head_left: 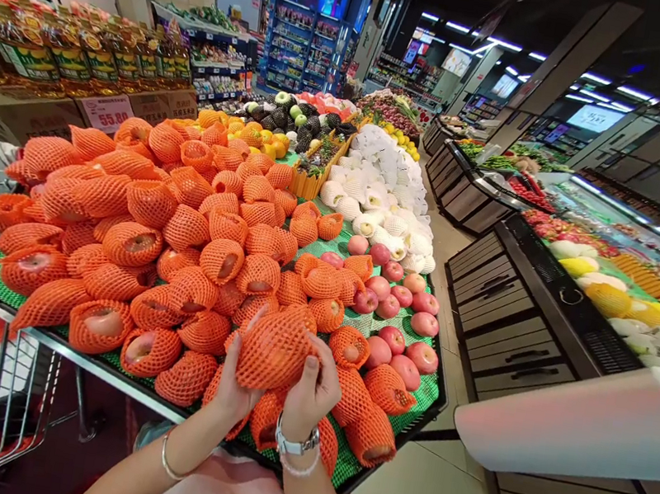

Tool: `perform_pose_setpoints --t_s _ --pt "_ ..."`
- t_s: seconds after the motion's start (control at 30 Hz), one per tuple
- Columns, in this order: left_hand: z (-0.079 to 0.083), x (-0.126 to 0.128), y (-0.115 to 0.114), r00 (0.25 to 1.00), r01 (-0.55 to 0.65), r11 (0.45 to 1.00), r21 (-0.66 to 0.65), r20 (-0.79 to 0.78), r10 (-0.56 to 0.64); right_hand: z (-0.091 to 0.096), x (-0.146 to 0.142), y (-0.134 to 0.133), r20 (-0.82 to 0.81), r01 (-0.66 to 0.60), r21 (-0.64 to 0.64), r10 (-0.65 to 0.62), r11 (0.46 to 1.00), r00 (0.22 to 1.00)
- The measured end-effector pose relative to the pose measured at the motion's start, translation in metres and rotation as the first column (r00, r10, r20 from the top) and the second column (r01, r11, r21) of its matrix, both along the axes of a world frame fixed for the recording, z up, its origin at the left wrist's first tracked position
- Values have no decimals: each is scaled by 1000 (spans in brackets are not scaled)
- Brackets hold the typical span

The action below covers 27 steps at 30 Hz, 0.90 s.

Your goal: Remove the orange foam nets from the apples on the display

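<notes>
Between my two hands, above the front of the fruit display, is an apple in an orange foam net (275,347); the net covers nearly all of the fruit. My left hand (237,382) is closed round its left side. At the right end, my right hand (313,386) pinches the net with bent fingers. Around and behind lie many netted apples (136,244) in a heap on a green mat (429,390). To the right of my hands sit several bare red apples (394,341).
White-netted fruit (385,197) lies behind the apples. A roll of plastic bags (579,416) juts in at the right. A shopping cart (9,397) stands at the lower left. Oil bottles (35,50) line a stand at the left. The display's black rim (443,394) borders a tiled aisle.
</notes>
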<state>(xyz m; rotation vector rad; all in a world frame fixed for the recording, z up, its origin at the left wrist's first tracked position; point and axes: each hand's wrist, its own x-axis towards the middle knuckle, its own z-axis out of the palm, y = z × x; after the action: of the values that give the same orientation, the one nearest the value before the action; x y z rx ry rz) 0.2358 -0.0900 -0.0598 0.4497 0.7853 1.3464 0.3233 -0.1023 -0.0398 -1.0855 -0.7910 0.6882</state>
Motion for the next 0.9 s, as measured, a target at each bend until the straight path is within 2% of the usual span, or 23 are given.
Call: perform_pose_setpoints --t_s 0.1,0.2,0.27,0.33,0.4,0.43,0.5,0.57,0.63,0.67,0.73,0.9 --pt "-14 -2 1 998 16 998 -60 -51 -19 7 -1 4 72 -32 4 32 999 997" --pt "-20 -5 3 999 -2 998 -66 -40 0 17 -2 6 120 -55 59 48 997 992" --pt "-18 -7 4 999 -34 994 -101 11 35 21 -1 6 91 -77 95 69 992 993" --pt "-12 -8 3 998 -38 989 -140 48 45 21 0 6 60 -183 115 177 976 982" --pt "-5 -8 2 998 10 988 -157 56 -2 17 3 7 47 -288 108 285 951 957" --pt "-1 -8 0 998 45 988 -147 49 -38 13 4 9 27 -289 93 288 953 957" --pt "5 -6 -2 996 92 993 -71 13 -91 6 5 12 -62 -206 49 208 977 976" --pt "9 -2 -3 996 85 995 51 -37 -83 0 4 15 -161 -93 2 92 996 983" --pt "8 3 -2 998 40 991 128 -52 -34 -4 1 14 -160 -19 -17 16 1000 987" --pt "6 6 -1 999 16 992 123 -37 -11 -5 -1 13 -122 11 -4 -12 1000 992" --pt "3 10 1 999 -32 999 33 24 31 -6 -5 10 -14 45 62 -44 997 999" --pt "7 10 6 977 -49 959 -280 187 105 -6 -2 9 282 -45 214 -18 976 959"
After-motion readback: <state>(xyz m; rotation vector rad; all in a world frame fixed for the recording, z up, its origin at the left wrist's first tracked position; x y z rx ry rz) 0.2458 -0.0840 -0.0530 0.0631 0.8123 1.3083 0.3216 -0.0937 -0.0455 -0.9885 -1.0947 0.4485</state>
